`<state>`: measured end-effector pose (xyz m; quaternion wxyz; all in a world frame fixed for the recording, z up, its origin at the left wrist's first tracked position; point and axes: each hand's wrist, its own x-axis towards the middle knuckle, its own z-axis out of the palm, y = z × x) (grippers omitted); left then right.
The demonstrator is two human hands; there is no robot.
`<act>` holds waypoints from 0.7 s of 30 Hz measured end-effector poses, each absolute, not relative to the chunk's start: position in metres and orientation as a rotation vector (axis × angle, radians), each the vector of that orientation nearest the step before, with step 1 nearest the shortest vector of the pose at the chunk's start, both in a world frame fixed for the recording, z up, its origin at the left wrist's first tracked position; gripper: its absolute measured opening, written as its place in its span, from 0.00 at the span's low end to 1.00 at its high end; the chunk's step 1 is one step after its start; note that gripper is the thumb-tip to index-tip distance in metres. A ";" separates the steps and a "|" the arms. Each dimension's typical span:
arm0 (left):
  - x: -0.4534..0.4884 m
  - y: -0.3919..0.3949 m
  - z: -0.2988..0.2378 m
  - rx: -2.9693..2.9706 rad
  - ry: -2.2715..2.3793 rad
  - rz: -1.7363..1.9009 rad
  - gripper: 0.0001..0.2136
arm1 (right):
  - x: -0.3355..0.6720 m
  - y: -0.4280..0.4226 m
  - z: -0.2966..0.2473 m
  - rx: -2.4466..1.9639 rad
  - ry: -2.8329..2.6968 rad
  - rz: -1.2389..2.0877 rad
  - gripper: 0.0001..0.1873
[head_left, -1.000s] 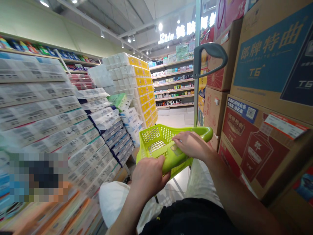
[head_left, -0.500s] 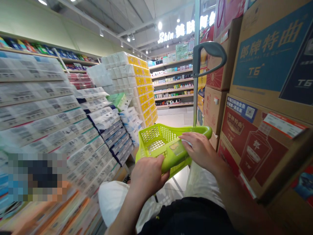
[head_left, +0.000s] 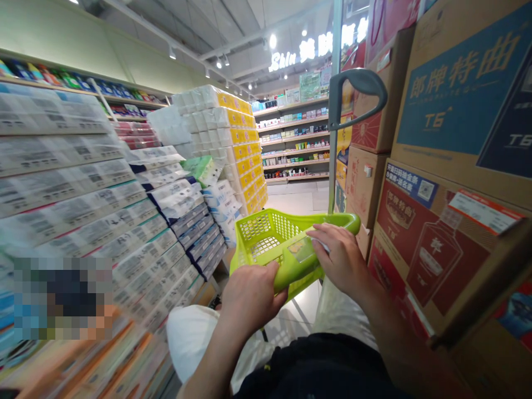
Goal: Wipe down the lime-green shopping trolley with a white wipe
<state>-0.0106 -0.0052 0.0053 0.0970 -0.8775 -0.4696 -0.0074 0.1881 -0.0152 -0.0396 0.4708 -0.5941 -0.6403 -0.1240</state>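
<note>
A lime-green plastic shopping basket with a mesh body sits in front of me, tilted on its wheeled frame. My left hand is wrapped around its thick green handle bar. My right hand lies just above the bar's far end, its fingers curled over a small white item. What that item is, I cannot tell. A grey pull handle tops a metal pole beyond the basket.
Packs of toilet paper are stacked high on my left. Yellow-labelled rolls stand ahead. Cardboard liquor cartons tower close on my right. A white bag lies below my hands. Store shelves line the far wall beyond a tiled floor.
My right hand has shifted slightly right and toward me, and the white item shows more between its fingers. My left hand stays on the bar, and the view has tilted slightly.
</note>
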 end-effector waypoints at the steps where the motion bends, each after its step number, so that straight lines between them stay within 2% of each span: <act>1: -0.011 -0.005 0.005 -2.600 -1.387 -0.018 0.12 | 0.184 -0.018 -0.040 -1.421 -1.601 -0.287 0.14; 6: -0.011 -0.005 0.005 -2.600 -1.388 -0.020 0.12 | 0.165 -0.027 -0.039 -1.220 -1.771 -0.168 0.13; 13: -0.012 -0.005 0.004 -2.592 -1.392 -0.032 0.12 | 0.195 -0.009 -0.048 -1.461 -1.441 -0.335 0.15; 21: -0.012 -0.005 0.004 -2.591 -1.398 -0.025 0.12 | 0.175 -0.018 -0.043 -1.199 -1.687 -0.215 0.12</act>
